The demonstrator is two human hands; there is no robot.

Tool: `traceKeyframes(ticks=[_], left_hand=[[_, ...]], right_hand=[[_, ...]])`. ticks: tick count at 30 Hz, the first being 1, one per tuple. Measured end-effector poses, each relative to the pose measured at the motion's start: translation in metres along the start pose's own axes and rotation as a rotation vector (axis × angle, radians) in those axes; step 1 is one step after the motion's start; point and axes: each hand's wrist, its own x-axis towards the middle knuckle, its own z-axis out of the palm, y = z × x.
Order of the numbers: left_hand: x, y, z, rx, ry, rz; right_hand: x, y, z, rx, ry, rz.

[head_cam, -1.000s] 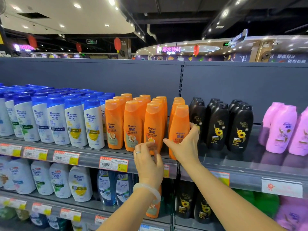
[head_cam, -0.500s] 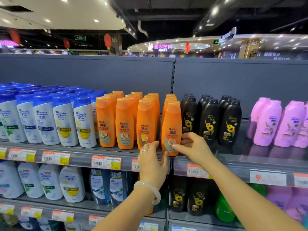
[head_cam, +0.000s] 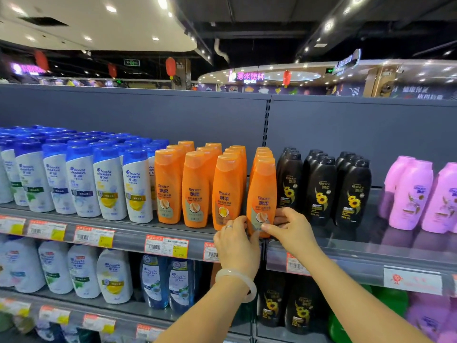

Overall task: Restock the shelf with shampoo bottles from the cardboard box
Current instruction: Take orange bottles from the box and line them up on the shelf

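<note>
Gripping orange bottle on grey shelf, supermarket.

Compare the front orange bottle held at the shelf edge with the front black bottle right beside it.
The orange bottle stands at the shelf edge; the black bottle sits further back. Both hands, left hand and right hand, grip the orange one; the black is untouched. The black one carries sunflower art. Both stand upright, labelled Rejoice.

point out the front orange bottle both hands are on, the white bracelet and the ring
front orange bottle [head_cam: 263, 191], head view, on its label above the fingers
white bracelet [head_cam: 243, 278], head view, on the band around the left wrist
ring [head_cam: 228, 227], head view, on a left-hand finger
</note>
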Motion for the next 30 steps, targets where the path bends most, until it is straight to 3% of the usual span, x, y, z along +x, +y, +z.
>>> traceKeyframes(ticks=[30], left_hand=[[0.0018, 0.0018, 0.0056, -0.005, 0.041, -0.041]], right_hand=[[0.0042, 0.0045, 0.0049, -0.002, 0.014, 0.092]])
